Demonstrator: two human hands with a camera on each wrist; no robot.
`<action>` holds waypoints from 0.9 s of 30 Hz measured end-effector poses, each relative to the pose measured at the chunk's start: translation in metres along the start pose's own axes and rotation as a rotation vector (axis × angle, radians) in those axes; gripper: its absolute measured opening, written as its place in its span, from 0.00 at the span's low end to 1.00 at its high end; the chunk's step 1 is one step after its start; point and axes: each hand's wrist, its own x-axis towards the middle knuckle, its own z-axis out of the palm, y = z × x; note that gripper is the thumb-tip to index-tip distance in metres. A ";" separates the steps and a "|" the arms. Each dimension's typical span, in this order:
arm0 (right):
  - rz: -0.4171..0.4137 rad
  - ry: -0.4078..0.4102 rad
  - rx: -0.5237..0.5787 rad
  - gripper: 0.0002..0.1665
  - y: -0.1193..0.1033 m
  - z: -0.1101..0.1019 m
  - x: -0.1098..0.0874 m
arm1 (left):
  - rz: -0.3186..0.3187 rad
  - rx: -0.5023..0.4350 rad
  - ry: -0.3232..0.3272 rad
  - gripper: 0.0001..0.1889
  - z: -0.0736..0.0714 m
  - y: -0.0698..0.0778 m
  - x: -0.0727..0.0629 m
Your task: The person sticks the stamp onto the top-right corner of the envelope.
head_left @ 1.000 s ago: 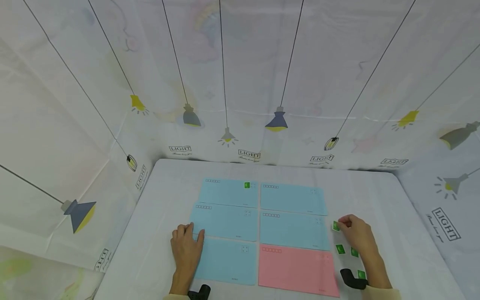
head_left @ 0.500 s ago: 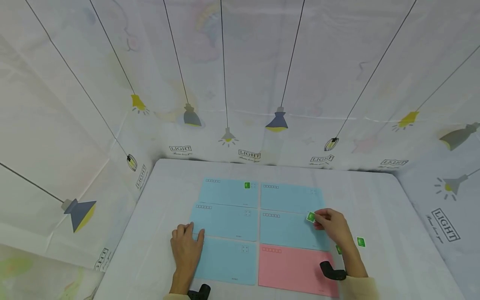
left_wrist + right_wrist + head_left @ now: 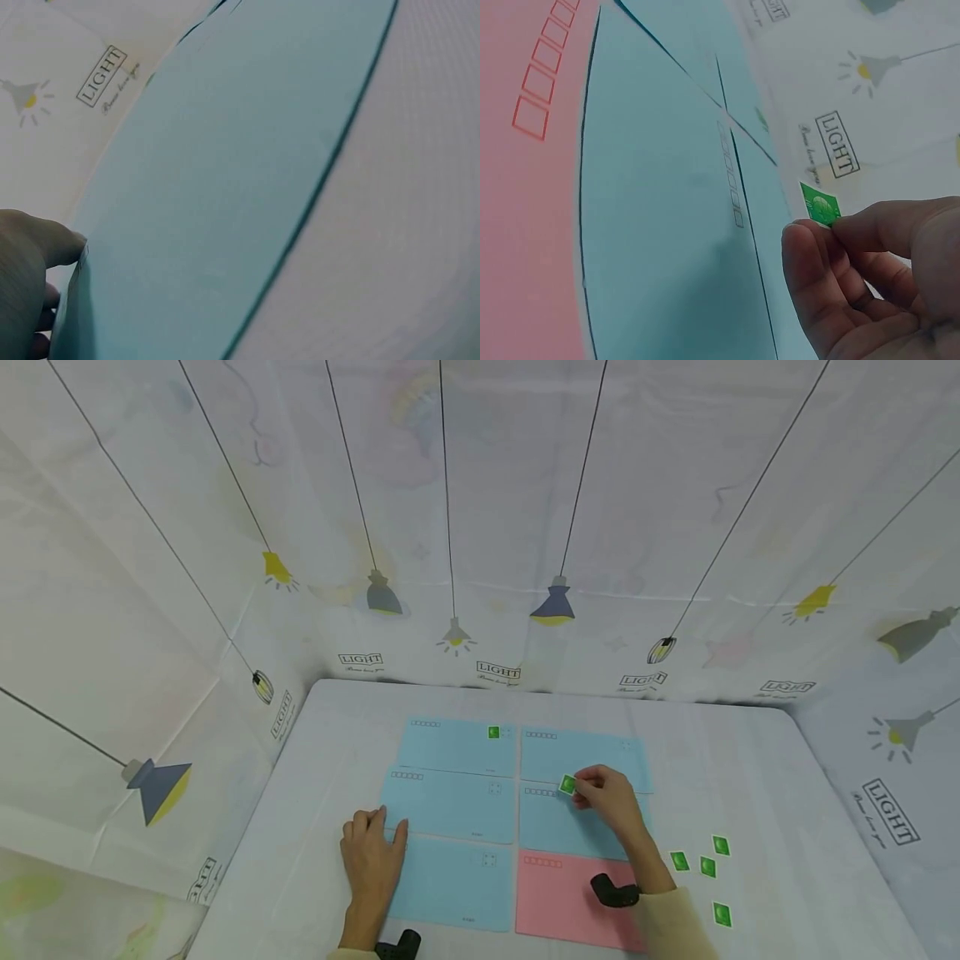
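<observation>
My right hand (image 3: 613, 803) pinches a small green stamp (image 3: 567, 785) between thumb and forefinger. It is over the middle blue envelope (image 3: 577, 823) of the right column, near the printed postcode boxes. In the right wrist view the stamp (image 3: 822, 204) stands out at the fingertips, away from the paper. My left hand (image 3: 370, 856) rests with relaxed fingers on the left edge of the blue envelopes, where the middle one (image 3: 446, 806) meets the lower one (image 3: 450, 881). Another green stamp (image 3: 493, 732) lies on the upper left envelope (image 3: 442, 747), beside its printed stamp box.
Several loose green stamps (image 3: 707, 867) lie on the white table (image 3: 780, 793) at the right. A pink envelope (image 3: 555, 902) is lower right, partly under my right forearm. At the upper right lies another blue envelope (image 3: 585, 753). A lamp-patterned white curtain (image 3: 495, 527) borders the table.
My right hand has taken the stamp from the right side of the table and carried it left over the envelopes. The left hand has stayed in place.
</observation>
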 end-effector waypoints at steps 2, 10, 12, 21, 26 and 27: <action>-0.007 -0.006 0.005 0.13 -0.002 0.008 0.002 | -0.001 0.000 -0.001 0.26 0.000 0.000 0.000; -0.055 -0.045 -0.006 0.10 -0.017 0.036 0.008 | -0.018 0.001 -0.011 0.26 0.001 0.000 0.000; -0.059 -0.053 -0.011 0.09 -0.021 0.043 0.010 | -0.022 -0.002 -0.016 0.26 0.002 0.000 0.000; -0.063 -0.090 -0.040 0.07 -0.035 0.073 0.014 | -0.026 -0.008 -0.010 0.25 0.000 0.002 0.001; -0.088 -0.122 -0.043 0.07 -0.040 0.091 0.016 | -0.029 -0.004 -0.003 0.25 0.000 0.002 0.001; -0.090 -0.125 -0.040 0.07 -0.041 0.094 0.017 | -0.030 -0.003 -0.005 0.25 0.000 0.002 0.001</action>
